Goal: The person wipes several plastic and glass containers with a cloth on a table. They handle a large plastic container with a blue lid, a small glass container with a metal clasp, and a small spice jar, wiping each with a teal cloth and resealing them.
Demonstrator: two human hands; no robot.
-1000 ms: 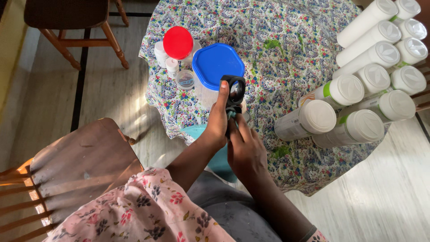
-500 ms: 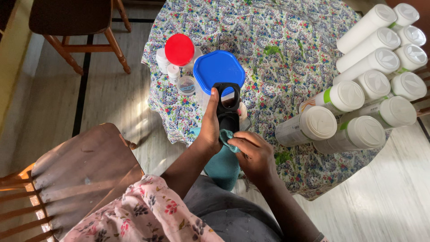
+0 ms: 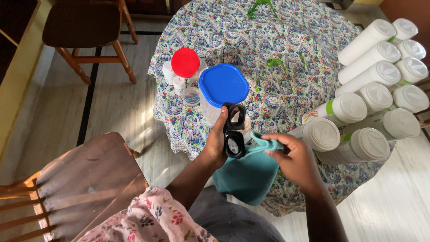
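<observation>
My left hand (image 3: 216,140) grips a small bottle with a black flip cap (image 3: 234,131), the cap swung open above the neck. My right hand (image 3: 293,157) pinches a teal cloth (image 3: 249,175) just right of the cap; the cloth hangs down over the table's edge toward my lap. Both hands are at the near edge of a round table with a flowered cloth (image 3: 277,49). Right behind the bottle stands a clear container with a blue lid (image 3: 223,84).
A red-lidded jar (image 3: 185,62) and small white pots (image 3: 179,83) stand left of the blue lid. Several white canisters (image 3: 378,94) lie stacked on the table's right side. A wooden chair (image 3: 85,27) stands far left, another chair (image 3: 85,179) near left.
The cloth has come out into the open in my right hand, which moved right and away from the bottle. The black cap now stands flipped open.
</observation>
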